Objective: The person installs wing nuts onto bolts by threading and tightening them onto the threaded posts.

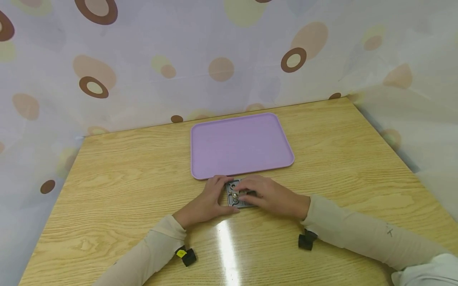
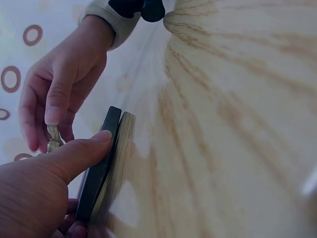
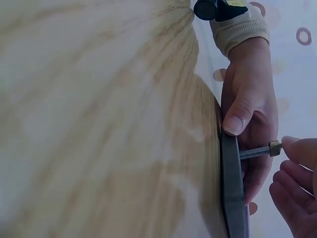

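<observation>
The left hand's point(image 1: 207, 200) grip is clamped across a dark grey, rectangular plate point(image 2: 103, 166) on the wood-grain worktop point(image 1: 125, 178), just before a purple tray point(image 1: 243, 147). The right hand point(image 1: 270, 194) surrounds a brass nut point(image 3: 275, 148) atop a silver threaded bolt point(image 3: 255, 152); whether it pinches, I cannot tell.

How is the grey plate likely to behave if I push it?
The plate is probably stiff, given its thick-looking edge. Being wide and low on the table, it should slide rather than roll or tip. Its metallic look suggests it may feel heavy for its size.
</observation>
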`<state>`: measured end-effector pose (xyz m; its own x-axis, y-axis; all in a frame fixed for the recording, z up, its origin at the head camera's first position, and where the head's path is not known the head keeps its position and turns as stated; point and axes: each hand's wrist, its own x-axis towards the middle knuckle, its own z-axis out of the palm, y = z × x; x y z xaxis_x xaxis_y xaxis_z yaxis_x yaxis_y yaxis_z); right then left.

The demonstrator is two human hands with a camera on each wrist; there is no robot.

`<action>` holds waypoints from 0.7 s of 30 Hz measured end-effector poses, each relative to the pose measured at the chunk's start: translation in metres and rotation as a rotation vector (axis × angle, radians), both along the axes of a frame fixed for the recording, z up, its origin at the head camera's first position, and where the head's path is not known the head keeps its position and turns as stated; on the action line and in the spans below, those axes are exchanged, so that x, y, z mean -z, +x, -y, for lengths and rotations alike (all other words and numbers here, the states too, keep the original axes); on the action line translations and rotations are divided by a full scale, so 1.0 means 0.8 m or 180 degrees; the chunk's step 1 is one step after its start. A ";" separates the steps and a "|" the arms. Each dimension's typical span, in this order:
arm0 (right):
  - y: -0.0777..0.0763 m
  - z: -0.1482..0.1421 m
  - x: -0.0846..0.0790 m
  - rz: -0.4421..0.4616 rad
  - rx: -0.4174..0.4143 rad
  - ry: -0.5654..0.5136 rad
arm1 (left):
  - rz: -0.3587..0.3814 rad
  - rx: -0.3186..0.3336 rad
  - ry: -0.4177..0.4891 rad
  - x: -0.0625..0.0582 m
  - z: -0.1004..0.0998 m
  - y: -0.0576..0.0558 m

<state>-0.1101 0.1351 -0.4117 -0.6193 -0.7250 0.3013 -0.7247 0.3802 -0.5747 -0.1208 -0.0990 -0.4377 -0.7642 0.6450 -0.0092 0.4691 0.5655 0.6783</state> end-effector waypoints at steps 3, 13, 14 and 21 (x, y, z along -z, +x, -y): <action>0.001 0.001 -0.001 0.0010 0.0003 0.0041 | 0.0008 0.0025 -0.0012 -0.001 0.000 0.000; 0.000 0.006 0.001 0.0065 -0.0010 0.0133 | 0.0027 0.0055 -0.0014 -0.002 0.001 0.001; 0.000 0.006 0.001 0.0068 -0.0016 0.0132 | 0.0025 0.0054 -0.0010 -0.002 0.001 0.001; -0.001 0.009 0.000 0.0074 -0.0019 0.0152 | 0.0021 0.0035 -0.0008 -0.005 0.000 0.002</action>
